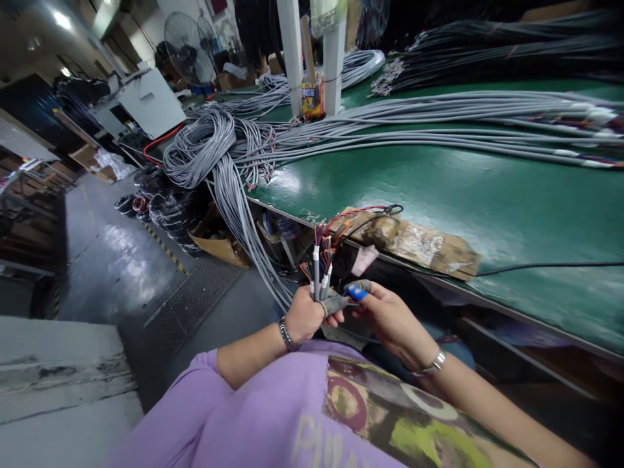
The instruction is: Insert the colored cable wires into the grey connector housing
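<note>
While the left hand [303,315] is closed round grey cables [316,276], apparently for steadiness, the right hand [390,318] pinches thin wires [351,301].

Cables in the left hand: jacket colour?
The cable jackets are grey; head view shows it best.

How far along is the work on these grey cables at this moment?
Looks done: the held cables have white bands and exposed coloured wires.
In hand: the left hand grips them while the right hand pinches thin wires alongside.
Left: unclear; more grey cables lie on the green table, some with coloured ends showing.
</note>
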The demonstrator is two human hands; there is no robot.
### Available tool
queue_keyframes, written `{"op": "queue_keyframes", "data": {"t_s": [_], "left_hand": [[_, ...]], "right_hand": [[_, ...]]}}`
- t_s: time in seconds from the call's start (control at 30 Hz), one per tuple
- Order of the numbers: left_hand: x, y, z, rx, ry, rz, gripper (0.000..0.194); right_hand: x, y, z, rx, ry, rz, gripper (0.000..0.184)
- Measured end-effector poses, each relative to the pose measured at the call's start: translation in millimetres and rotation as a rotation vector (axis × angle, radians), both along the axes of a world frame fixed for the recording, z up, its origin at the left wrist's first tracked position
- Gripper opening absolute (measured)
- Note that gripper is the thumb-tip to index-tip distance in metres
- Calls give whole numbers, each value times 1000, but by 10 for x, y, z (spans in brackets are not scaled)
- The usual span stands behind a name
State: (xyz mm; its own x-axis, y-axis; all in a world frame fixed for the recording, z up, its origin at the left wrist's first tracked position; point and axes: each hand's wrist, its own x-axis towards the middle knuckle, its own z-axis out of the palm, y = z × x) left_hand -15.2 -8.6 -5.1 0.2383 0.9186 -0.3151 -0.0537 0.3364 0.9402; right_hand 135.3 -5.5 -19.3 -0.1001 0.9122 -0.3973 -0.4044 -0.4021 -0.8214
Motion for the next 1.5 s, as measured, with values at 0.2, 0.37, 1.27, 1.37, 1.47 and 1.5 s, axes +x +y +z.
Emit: {"op": "queue_keyframes", "data": {"t_s": [0.2, 0.37, 1.27, 1.37, 1.47, 1.5], "left_hand": [[-55, 50, 71, -20, -76, 0, 44], [-68, 142, 149, -80, -147, -69, 38], [61, 338, 53, -185, -230, -154, 36], [73, 340, 54, -189, -214, -165, 38], [97, 338, 65, -198, -196, -169, 38], [106, 337, 73, -202, -190, -168, 38]], "right_hand": [[233, 110, -131, -90, 272, -93, 19], [354, 250, -157, -86, 288, 12, 32], [64, 309, 199, 108, 171, -34, 40], [72, 324, 172, 76, 249, -21, 40], [77, 339, 156, 59, 292, -14, 40], [76, 342, 154, 62, 291, -14, 39]]}}
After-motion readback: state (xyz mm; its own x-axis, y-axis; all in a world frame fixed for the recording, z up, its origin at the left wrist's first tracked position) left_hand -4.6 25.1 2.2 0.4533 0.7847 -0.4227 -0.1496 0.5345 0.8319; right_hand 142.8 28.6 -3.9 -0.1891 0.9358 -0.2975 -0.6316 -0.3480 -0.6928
